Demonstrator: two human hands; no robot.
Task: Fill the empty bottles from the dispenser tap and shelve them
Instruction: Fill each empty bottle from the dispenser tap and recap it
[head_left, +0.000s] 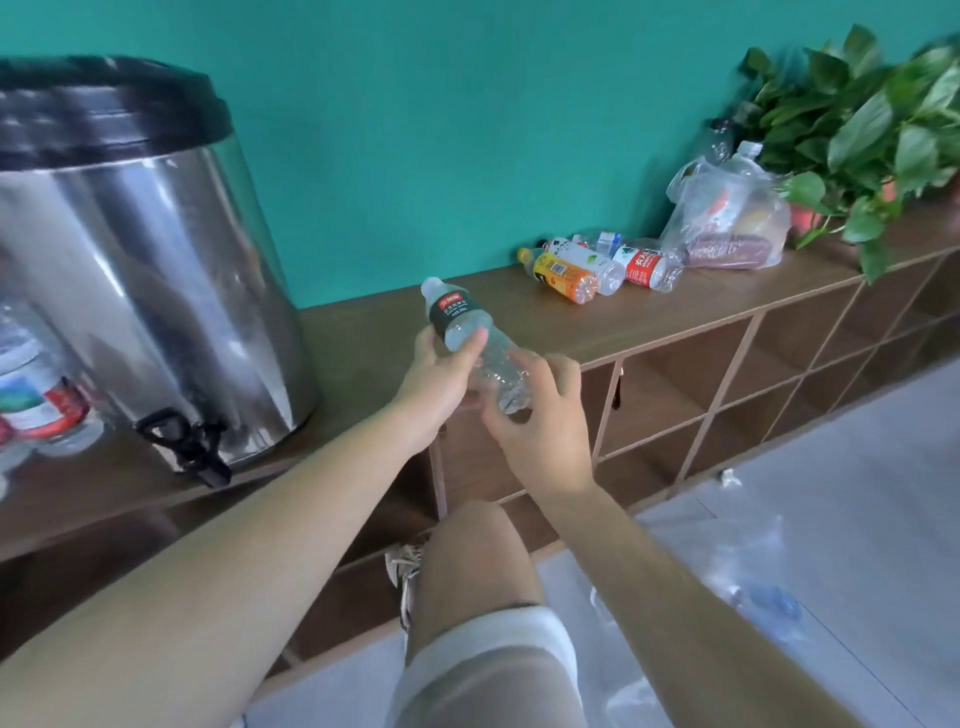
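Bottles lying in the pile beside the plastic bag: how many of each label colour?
Orange-label bottle: 1
White-label bottle: 1
Red-label bottle: 1
Blue-and-white-label bottle, half hidden behind: 1
Total: 4

One camera on my head looks forward and down, close onto the wooden shelf unit (649, 306) and teal wall (415, 130).

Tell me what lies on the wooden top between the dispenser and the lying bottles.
Bare wooden top, in the head view; only the clear bottle, gripped by the left hand and right hand, shows before it.
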